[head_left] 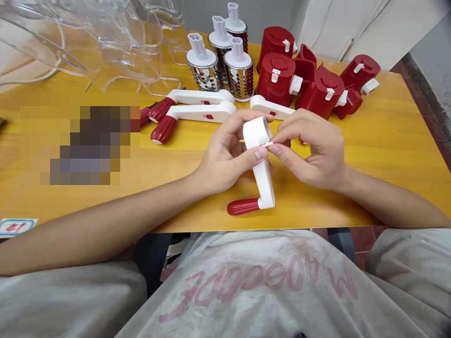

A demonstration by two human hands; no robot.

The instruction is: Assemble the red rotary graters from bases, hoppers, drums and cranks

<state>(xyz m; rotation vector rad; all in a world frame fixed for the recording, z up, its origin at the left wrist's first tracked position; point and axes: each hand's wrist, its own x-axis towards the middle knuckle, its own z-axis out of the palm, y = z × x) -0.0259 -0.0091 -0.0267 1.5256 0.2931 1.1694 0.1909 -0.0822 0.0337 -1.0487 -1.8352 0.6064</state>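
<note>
fitting the little clip on a white crank handle

head view: the left hand (225, 157) was wrapped around the rounded top end of the white crank handle (262, 169), fingers closed on it with the thumb pressed on the front face. the right hand (310, 152) came in from the other side, thumb and forefinger pinched together on a small white tab (268, 143) right at the handle's edge. the handle hung just above the yellow table (387, 155), its red grip (243, 206) pointing left near the table's front edge.

my take on doing this bit well: keep the left hand clamped firm so the handle can't twist, and let the right fingertips do the fine work. the tab looked tiny, so i'd push it straight in rather than at an angle. couldn't tell whether it was seated or not, the fingers hid the joint.

behind the hands lay two more finished-looking handles (197, 112) side by side, a third one (273, 108) partly hidden by the right hand, a cluster of steel grater drums (225, 65) standing upright, and red housings (310, 80) bunched at the back right. clear plastic parts (105, 42) were piled at the back left. a patch on the left of the table was blurred out.
</note>
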